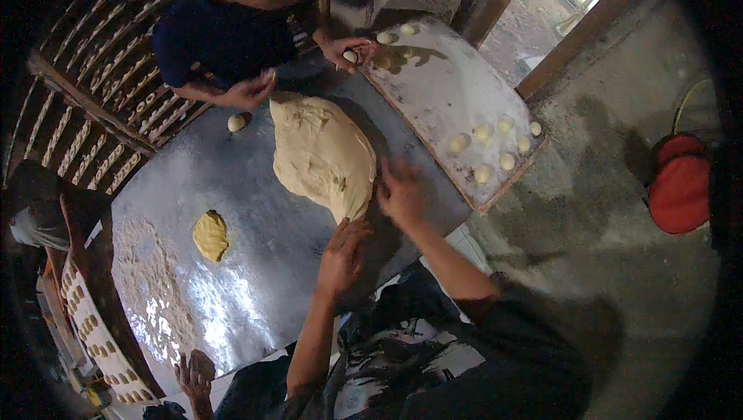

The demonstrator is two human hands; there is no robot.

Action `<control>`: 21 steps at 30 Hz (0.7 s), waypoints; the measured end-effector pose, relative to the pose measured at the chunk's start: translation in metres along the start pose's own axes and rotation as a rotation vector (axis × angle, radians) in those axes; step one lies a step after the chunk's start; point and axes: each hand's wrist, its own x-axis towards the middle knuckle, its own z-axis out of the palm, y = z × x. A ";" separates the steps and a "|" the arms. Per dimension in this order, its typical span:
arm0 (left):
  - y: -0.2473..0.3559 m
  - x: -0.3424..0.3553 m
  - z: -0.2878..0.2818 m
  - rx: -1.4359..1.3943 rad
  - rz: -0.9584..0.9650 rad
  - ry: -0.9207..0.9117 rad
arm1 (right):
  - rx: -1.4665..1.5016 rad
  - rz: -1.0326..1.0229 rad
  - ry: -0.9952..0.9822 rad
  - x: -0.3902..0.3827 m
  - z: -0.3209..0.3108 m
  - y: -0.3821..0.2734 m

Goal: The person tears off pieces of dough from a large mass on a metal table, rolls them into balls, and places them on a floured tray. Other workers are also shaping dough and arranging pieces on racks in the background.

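Observation:
A large pale mass of dough (317, 149) lies on the grey metal worktop (162, 172), drawn into a narrow tip toward me. My left hand (344, 257) grips that tip with its fingers bent round it. My right hand (398, 192) is beside the dough's right edge, its fingers apart and slightly curved. A small yellow mound (210, 236) sits to the left of the big piece, near scattered flour. A single dough ball (236, 122) rests beyond it, near the far edge.
Across the worktop a co-worker (224, 49) holds a small ball. A floured board (441, 87) with several balls adjoins the right. Another person's hand (193, 377) is at lower left, beside a tray (101, 327) of shaped pieces. Racks (116, 87) stand behind; a red object (677, 184) is far right.

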 end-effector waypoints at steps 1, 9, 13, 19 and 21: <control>0.000 0.009 -0.002 0.026 0.015 -0.008 | 0.029 -0.094 -0.114 -0.028 0.004 -0.007; -0.001 0.004 0.001 -0.038 0.007 0.032 | 0.021 -0.042 0.009 0.022 0.016 -0.008; 0.001 -0.006 0.005 0.048 0.003 0.108 | 0.151 -0.010 -0.170 -0.031 -0.002 0.022; 0.007 -0.017 -0.003 0.097 0.000 0.295 | 0.010 -0.226 -0.176 -0.021 0.008 0.000; -0.002 -0.029 -0.006 -0.068 -0.170 0.368 | 0.080 -0.057 0.002 0.002 -0.005 0.003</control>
